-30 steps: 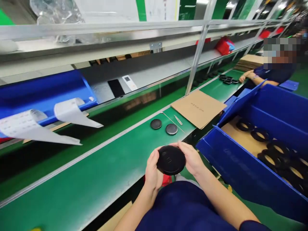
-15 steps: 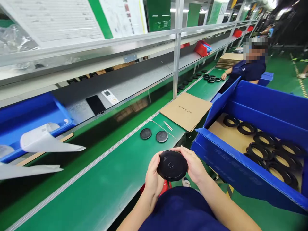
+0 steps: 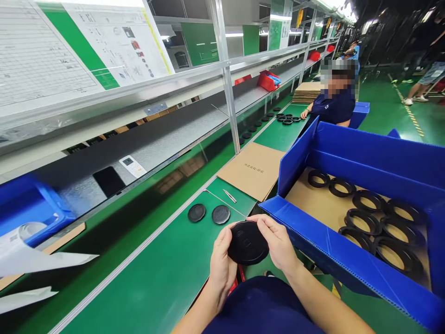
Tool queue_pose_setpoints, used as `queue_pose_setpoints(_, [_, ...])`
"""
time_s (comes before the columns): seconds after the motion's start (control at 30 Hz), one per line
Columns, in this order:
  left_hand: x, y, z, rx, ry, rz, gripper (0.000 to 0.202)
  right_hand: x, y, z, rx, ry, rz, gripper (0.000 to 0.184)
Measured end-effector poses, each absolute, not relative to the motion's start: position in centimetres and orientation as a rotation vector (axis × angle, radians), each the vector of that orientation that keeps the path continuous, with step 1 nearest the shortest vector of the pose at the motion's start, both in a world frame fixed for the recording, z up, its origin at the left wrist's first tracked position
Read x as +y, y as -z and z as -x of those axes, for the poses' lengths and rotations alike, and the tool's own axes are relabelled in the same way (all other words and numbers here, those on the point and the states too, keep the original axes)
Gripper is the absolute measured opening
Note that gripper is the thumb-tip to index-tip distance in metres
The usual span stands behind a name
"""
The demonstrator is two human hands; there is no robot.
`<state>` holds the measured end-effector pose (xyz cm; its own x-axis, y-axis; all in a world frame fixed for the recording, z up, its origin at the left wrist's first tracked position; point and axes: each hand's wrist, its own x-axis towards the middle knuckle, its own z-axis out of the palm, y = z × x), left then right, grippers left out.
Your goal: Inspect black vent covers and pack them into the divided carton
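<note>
A round black disc-shaped part (image 3: 247,242) is held up in front of my body over the near edge of the green bench (image 3: 156,278). My left hand (image 3: 221,262) grips its left rim and my right hand (image 3: 278,241) grips its right rim, fingers curled round the edge. Two smaller black discs (image 3: 196,212) (image 3: 221,214) lie flat on the bench just beyond my hands. To my right stands a blue corrugated box (image 3: 330,246) with several black rings (image 3: 361,220) laid on cardboard inside.
A flat cardboard sheet (image 3: 252,169) and a thin metal tool (image 3: 230,195) lie on the bench behind the discs. A co-worker in dark blue (image 3: 333,105) sits further along with more black rings. Paper sheets (image 3: 31,260) hang at the left from a blue tray.
The view has swung up and to the right, so more of the blue box and the line shows. Both hands still hold the disc, turned slightly.
</note>
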<state>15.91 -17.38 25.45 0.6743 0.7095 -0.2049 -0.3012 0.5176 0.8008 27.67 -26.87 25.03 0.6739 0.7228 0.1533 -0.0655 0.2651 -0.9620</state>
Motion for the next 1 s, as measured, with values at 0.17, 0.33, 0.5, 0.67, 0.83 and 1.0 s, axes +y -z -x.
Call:
queue_pose_setpoints(0.17, [-17.9,-25.8,-17.1,0.545,-0.644,-0.798,0.032,-27.6,-25.0,-28.6,-0.627,-0.600,1.158,0.034])
queue_pose_setpoints(0.33, [-19.1,-25.2,-17.0,0.556,-0.646,-0.897,0.035,-28.0,-24.5,-28.5,-0.653,-0.535,1.236,0.027])
queue_pose_setpoints(0.5, [-19.3,-23.5,-15.5,0.542,-0.670,-1.111,0.038,-27.7,-24.0,-28.0,-0.557,-0.509,1.229,0.034])
queue_pose_setpoints(0.67, [-18.1,-23.6,-15.5,0.527,-0.461,-1.356,0.040,-28.9,-24.5,-28.1,-0.502,-0.390,1.331,0.039])
queue_pose_setpoints(0.83, [-15.9,-24.0,-18.3,0.622,-0.611,-0.988,0.046,-33.9,-25.2,-28.1,-0.621,-0.187,1.519,0.030])
queue_pose_setpoints(1.0, [-13.4,-24.3,-21.6,0.527,-0.712,-0.911,0.046,-41.2,-23.6,-29.8,-0.555,0.032,1.781,0.020])
